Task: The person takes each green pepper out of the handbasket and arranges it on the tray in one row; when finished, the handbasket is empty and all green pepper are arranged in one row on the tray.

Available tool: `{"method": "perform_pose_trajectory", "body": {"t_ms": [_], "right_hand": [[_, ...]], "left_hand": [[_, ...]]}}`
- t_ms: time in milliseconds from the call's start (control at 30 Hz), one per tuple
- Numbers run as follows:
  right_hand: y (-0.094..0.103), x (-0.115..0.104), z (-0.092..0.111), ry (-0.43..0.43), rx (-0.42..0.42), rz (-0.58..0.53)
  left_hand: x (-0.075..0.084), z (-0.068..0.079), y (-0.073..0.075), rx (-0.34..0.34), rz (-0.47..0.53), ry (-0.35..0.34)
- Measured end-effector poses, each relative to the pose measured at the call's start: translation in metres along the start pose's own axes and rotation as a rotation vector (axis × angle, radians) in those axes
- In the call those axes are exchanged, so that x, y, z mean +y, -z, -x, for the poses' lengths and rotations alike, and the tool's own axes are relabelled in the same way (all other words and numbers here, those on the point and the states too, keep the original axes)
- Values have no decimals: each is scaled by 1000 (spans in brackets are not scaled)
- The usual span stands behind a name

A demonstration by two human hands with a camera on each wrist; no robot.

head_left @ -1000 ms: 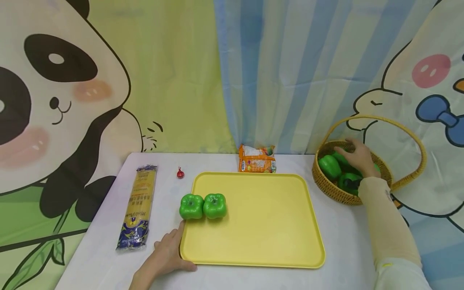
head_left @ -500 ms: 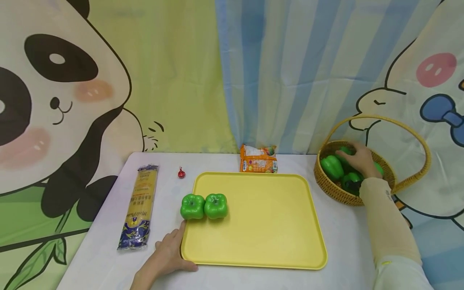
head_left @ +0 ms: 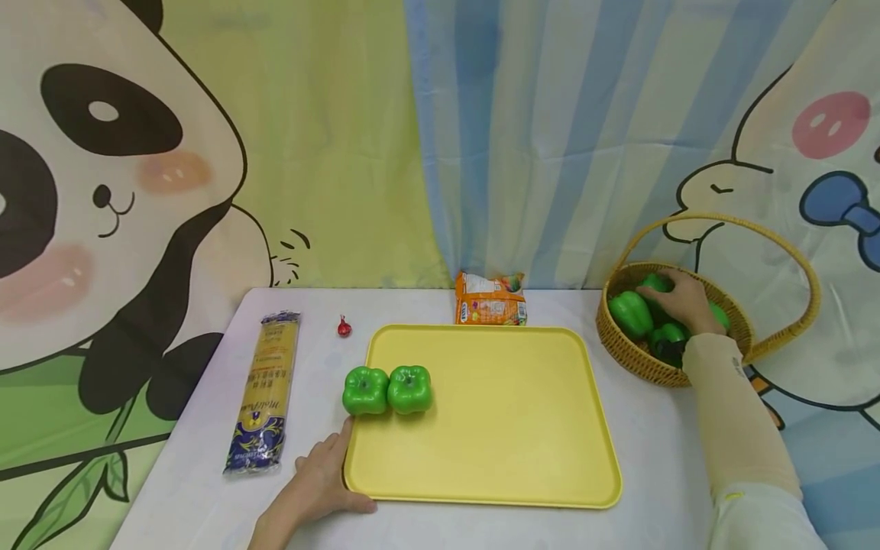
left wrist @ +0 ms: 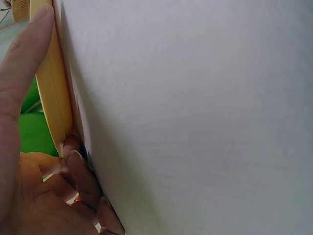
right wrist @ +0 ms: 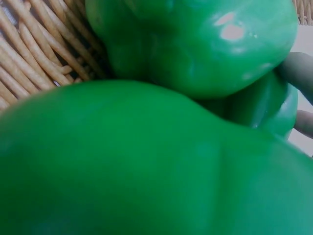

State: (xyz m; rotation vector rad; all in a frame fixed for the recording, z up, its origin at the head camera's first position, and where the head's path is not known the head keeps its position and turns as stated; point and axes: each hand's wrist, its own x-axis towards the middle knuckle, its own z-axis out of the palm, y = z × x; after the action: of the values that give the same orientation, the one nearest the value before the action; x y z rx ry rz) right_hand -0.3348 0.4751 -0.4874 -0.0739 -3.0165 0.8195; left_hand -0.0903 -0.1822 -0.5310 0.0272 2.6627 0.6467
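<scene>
My left hand (head_left: 316, 475) rests at the near left corner of a yellow tray (head_left: 495, 428), thumb along the front edge, index finger along the left edge. In the left wrist view the thumb (left wrist: 24, 54) lies against the tray's side (left wrist: 53, 93). Two green bell peppers (head_left: 365, 390) sit side by side on the tray's left part. Inside a wicker basket (head_left: 629, 357), my right hand (head_left: 687, 302) grips a green bell pepper (head_left: 656, 283), mostly covered by the hand. Close up in the right wrist view, green bell peppers (right wrist: 122, 161) fill the picture, with fingertips (right wrist: 299, 73) touching one.
More green bell peppers (head_left: 630, 314) lie in the basket, whose tall handle (head_left: 784, 248) arches over the right side. An orange snack packet (head_left: 491, 299) stands behind the tray. Left of it are a small red onion-shaped item (head_left: 344, 328) and a pasta pack (head_left: 264, 393). A printed curtain (head_left: 330, 153) hangs behind.
My right hand stays in the basket, its fingers settling around a bell pepper while the peppers beside it shift slightly. The left hand keeps its place at the tray corner.
</scene>
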Motion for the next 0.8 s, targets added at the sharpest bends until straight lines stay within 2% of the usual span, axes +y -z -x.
{"method": "perform_pose_trajectory", "body": {"t_ms": [433,800], "right_hand": [[11,0,10,-11,25,-23],[23,-12,23,-3,144,-65]], "left_hand": [[1,1,1,0,2,-13],[-1,0,4,-13,-17,-25]]}}
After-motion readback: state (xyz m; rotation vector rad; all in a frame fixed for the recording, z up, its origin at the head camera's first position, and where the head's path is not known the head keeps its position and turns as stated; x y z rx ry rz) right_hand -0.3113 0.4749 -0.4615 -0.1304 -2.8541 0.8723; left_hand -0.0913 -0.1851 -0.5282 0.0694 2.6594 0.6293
